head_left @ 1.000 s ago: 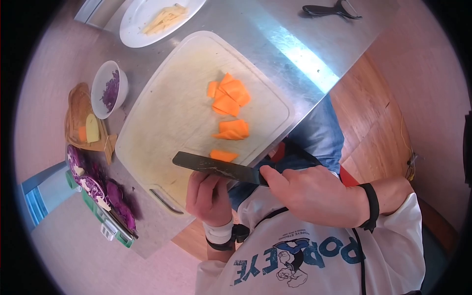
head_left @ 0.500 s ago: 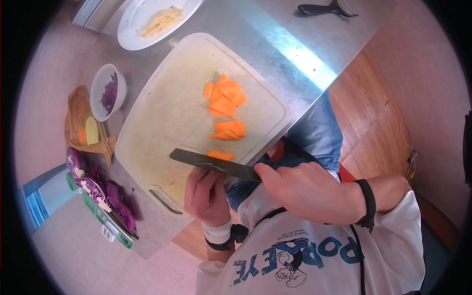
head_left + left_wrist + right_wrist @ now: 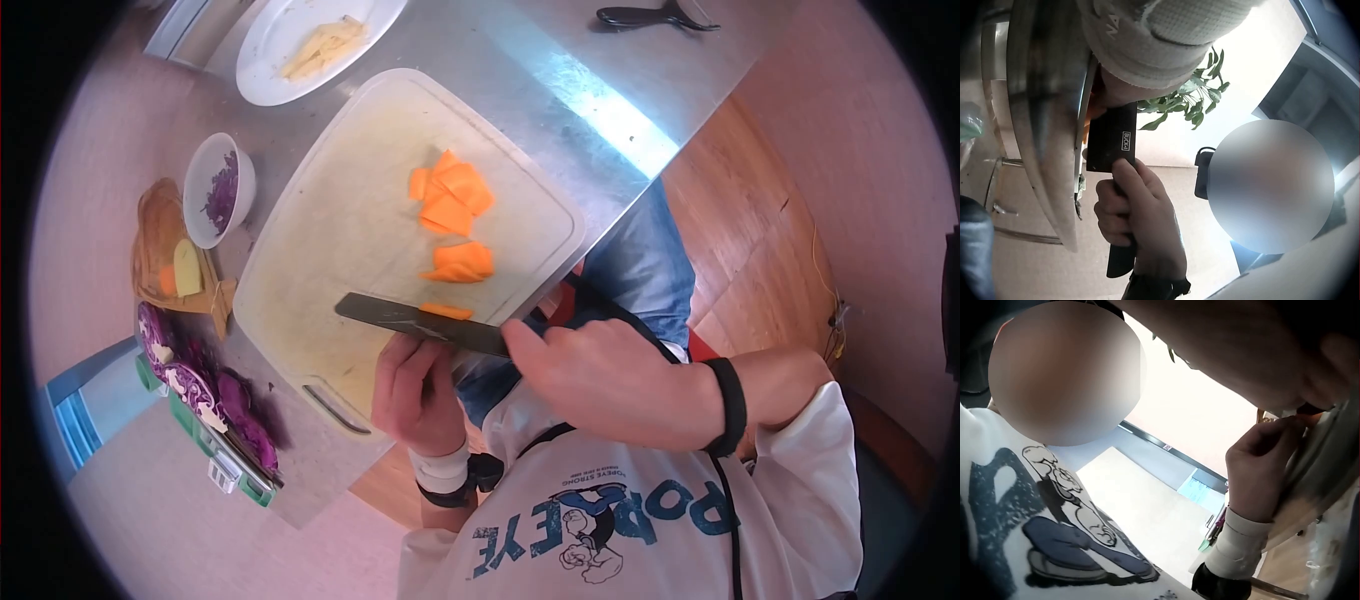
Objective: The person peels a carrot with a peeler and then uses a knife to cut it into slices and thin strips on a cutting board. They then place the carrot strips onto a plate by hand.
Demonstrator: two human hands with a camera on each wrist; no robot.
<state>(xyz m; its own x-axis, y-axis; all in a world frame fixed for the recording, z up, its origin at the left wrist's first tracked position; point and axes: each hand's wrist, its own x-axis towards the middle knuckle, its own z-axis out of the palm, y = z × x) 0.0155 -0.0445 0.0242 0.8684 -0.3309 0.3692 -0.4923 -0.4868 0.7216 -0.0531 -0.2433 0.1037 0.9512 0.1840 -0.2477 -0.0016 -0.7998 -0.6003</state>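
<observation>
In the head view my right hand point(image 3: 615, 385) grips the handle of a dark, broad-bladed kitchen knife point(image 3: 385, 312). The blade lies across the near part of a white cutting board point(image 3: 300, 250), and the left wrist view shows the blade point(image 3: 1110, 140) side-on. Against its near side, my left hand point(image 3: 415, 390) has bent fingers, their tips hidden by the blade. A bit of orange carrot point(image 3: 1313, 417) shows at those fingertips in the right wrist view. Just beyond the blade lies a carrot slice point(image 3: 447, 311), partly covered. Farther off are overlapping carrot slices point(image 3: 460, 262) and a larger pile point(image 3: 452, 195).
A white plate point(image 3: 262, 75) with pale strips stands at the far left. Left of the board are a bowl point(image 3: 196, 215) of shredded purple cabbage, a wooden basket point(image 3: 150, 220) and cut purple cabbage point(image 3: 245, 420). A black peeler point(image 3: 640, 17) lies at the back right.
The knife and right hand have shifted left and slightly away from the body. The blade now covers more of the nearest carrot slice. My left hand stays close against the blade.
</observation>
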